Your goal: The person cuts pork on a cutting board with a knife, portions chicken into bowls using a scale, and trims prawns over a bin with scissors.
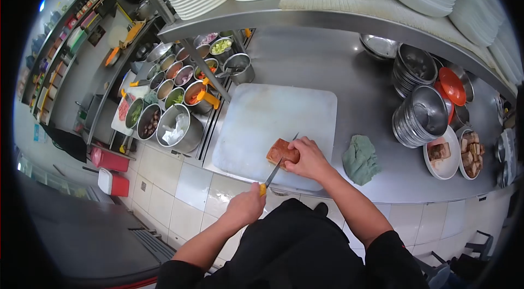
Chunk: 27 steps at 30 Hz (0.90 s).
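Note:
My left hand [245, 205] is closed round the yellow handle of a kitchen knife [272, 174]. The blade reaches up and right to a reddish-brown block of meat [280, 151], running across it with the tip showing beyond. From the right, my right hand [309, 159] grips the block, fingers bent over its edge. The block lies near the front right of a white cutting board [256, 106]. Whether the blade has sunk into the meat is hard to see.
A green cloth [361, 159] lies right of the board. Farther right are stacked metal bowls [420, 117], a white bowl with meat [443, 152] and a bowl of meat chunks [472, 153]. Metal ingredient containers [180, 128] stand left. A shelf [327, 19] with stacked white plates overhangs the back.

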### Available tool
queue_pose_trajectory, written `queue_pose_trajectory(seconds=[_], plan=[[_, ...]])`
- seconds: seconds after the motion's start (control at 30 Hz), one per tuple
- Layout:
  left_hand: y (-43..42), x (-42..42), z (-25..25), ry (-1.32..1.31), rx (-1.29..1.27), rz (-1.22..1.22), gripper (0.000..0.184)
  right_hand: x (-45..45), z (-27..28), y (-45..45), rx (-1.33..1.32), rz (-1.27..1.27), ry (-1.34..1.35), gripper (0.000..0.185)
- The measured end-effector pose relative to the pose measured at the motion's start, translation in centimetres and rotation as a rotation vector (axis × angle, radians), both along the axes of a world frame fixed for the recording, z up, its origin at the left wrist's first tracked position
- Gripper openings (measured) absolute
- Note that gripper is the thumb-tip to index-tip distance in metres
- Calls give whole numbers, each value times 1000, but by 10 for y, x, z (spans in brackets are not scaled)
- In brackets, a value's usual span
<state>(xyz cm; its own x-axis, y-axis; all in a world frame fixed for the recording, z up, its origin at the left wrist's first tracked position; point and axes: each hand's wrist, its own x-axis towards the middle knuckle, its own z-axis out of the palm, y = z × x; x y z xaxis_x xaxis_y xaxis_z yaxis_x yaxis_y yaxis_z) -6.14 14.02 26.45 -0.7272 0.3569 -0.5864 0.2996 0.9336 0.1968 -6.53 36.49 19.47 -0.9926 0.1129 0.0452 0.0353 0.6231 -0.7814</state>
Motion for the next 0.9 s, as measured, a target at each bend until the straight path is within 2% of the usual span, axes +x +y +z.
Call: queue_pose_trajectory(seconds=[0.17, 0.23, 0.3, 0.4, 0.73, 0.83, 0.9], plan=[[-8, -2, -7, 44, 38, -9, 39, -1, 3, -2, -2, 10, 16, 47], [-11, -3, 22, 61, 30, -24, 38, 4, 0, -2, -26, -27, 38, 47], [-11, 0, 72, 81, 25, -14, 37, 7, 2, 3, -52, -76, 83, 45], [5, -7, 95, -2, 14, -39, 37, 10, 7, 5, -81, -86, 84, 42], [13, -8, 92, -107, -133, -83, 37, 5, -8, 8, -80, -40, 161, 34], [43, -22, 48, -24, -25, -90, 37, 6, -5, 8, -46, -32, 165, 33], [57, -24, 45, -23, 3, -54, 37, 6, -10, 8, -78, -34, 159, 34]])
